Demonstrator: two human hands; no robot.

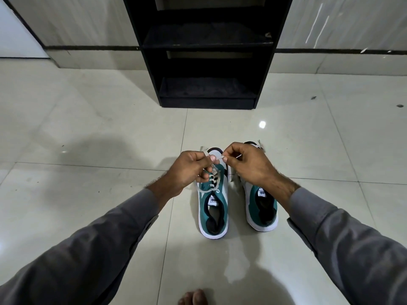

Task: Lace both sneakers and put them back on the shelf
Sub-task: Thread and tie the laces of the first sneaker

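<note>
Two teal-and-white sneakers stand side by side on the floor, toes pointing away from me. The left sneaker (213, 211) has a white lace (211, 176) threaded through most of its eyelets. My left hand (187, 170) pinches one end of that lace above the shoe. My right hand (248, 164) pinches the other end, fingertips almost touching the left hand's. The right sneaker (263, 208) sits partly hidden under my right hand; a loose lace hangs at its side. A black shelf unit (207, 51) stands against the wall beyond the shoes.
Glossy pale floor tiles (88, 133) surround the shoes. The shelf's lower boards hold nothing visible. My bare toes (193, 298) show at the bottom edge. A tiled wall with a dark stripe runs behind the shelf.
</note>
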